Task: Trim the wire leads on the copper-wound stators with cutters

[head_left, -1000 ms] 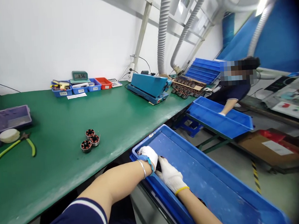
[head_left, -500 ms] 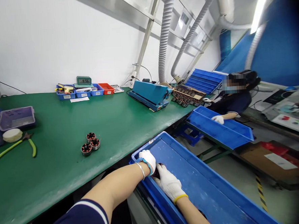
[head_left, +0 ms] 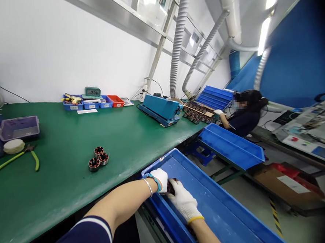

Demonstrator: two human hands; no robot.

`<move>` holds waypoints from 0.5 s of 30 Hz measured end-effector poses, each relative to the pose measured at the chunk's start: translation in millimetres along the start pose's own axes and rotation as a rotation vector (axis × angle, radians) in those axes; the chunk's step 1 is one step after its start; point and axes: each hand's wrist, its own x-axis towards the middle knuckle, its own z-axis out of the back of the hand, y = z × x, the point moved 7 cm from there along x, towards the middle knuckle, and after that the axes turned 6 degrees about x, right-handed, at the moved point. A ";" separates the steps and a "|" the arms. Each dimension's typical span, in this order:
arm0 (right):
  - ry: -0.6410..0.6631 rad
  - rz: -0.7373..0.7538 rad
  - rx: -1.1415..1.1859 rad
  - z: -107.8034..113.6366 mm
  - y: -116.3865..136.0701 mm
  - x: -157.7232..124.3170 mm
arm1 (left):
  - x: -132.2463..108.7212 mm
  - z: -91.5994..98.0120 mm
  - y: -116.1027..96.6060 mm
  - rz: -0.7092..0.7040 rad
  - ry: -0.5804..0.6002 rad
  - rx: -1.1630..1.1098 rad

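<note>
Dark part [head_left: 170, 187]: between the hands, inside the near end of the tray; mostly hidden by gloves.
Right hand [head_left: 184, 202]: white glove with yellow cuff, fingers and thumb curled round the dark part, pinching it.
Left hand [head_left: 160, 179]: gloved, just beside the dark part; its fingertips are hidden, so I cannot tell whether it grips.
Left wrist: silver bangle [head_left: 148, 187] and blue band [head_left: 155, 181].
Tray [head_left: 225, 205]: blue, long, beside the worktop [head_left: 130, 138] edge.
Rings [head_left: 103, 160]: three, silver-sided with coppery insides, clustered together on the green worktop.
Cutters [head_left: 36, 160]: green handles spread, near a white disc [head_left: 14, 146] and purple bin [head_left: 19, 128].
Back edge: blue bins [head_left: 73, 107], a red bin [head_left: 115, 101], and a clock [head_left: 92, 91] reading 9:56.
Machine [head_left: 160, 108]: teal, near the wall, beside rows of dark parts [head_left: 197, 112].
Co-worker [head_left: 243, 120]: at those rows, one gloved hand [head_left: 218, 112] by them.
Second tray [head_left: 232, 146]: blue, in front of the co-worker.
Box [head_left: 289, 183]: brown, low, with red material on top.
</note>
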 end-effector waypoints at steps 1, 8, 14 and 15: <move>-0.028 -0.013 0.001 11.9 2.1 -1.3 | -7.9 9.5 0.5 0.011 -0.027 0.001; -0.029 0.375 -0.087 64.3 119.4 5.5 | -95.2 52.8 64.8 0.228 -0.122 0.094; 0.020 0.752 -0.154 49.5 259.4 21.1 | -170.3 55.1 158.7 0.419 -0.176 0.234; 0.027 0.797 -0.150 47.8 279.9 22.8 | -177.7 56.3 173.6 0.422 -0.178 0.244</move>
